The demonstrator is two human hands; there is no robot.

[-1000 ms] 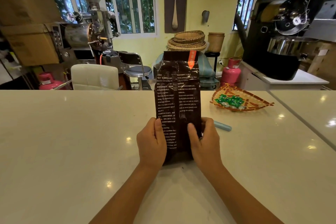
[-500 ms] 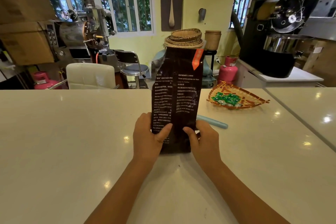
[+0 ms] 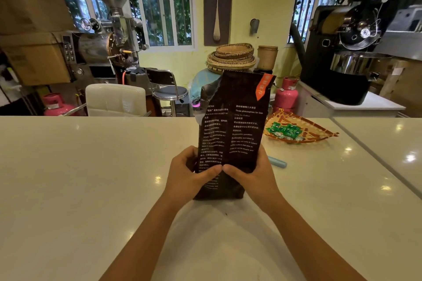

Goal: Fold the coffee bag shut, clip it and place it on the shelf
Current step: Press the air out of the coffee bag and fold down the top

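A tall dark brown coffee bag [image 3: 235, 125] with white print and an orange tag stands upright on the white counter [image 3: 91, 178], its top leaning a little to the right. My left hand [image 3: 187, 173] grips its lower left side and my right hand [image 3: 253, 173] grips its lower right side, the two thumbs meeting on the front. A light blue clip [image 3: 277, 162] lies on the counter just right of the bag, partly hidden behind my right hand. No shelf can be made out.
A woven tray [image 3: 319, 131] with green packets sits at the right rear of the counter. A seam [image 3: 376, 159] splits the counter on the right. Behind it stand a white chair [image 3: 115, 99], a stool, coffee roasters and pink gas cylinders.
Both thumbs slid inward across the bag's front until they met. The bag's top tilted to the right and its upper left edge creased.
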